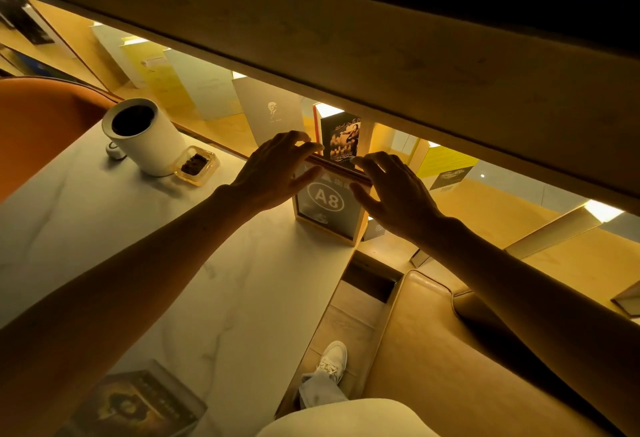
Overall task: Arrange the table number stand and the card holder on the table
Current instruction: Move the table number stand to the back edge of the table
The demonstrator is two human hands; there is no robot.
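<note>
The table number stand (327, 208), a wooden frame with a dark sign reading "A8", stands upright at the far right corner of the pale marble table (214, 263). My left hand (273, 173) pinches the top left of its frame between thumb and fingers. My right hand (394, 190) touches the top right of the frame, fingers spread around the edge. A small pale card holder (375, 230) peeks out just behind the stand's right side, mostly hidden by my right wrist.
A white cylindrical container (142, 135) and a glass ashtray (196, 165) sit at the table's far left. A dark book (138, 405) lies at the near edge. Books line a lit shelf (339, 138) behind the table. A tan sofa (450, 350) is on the right.
</note>
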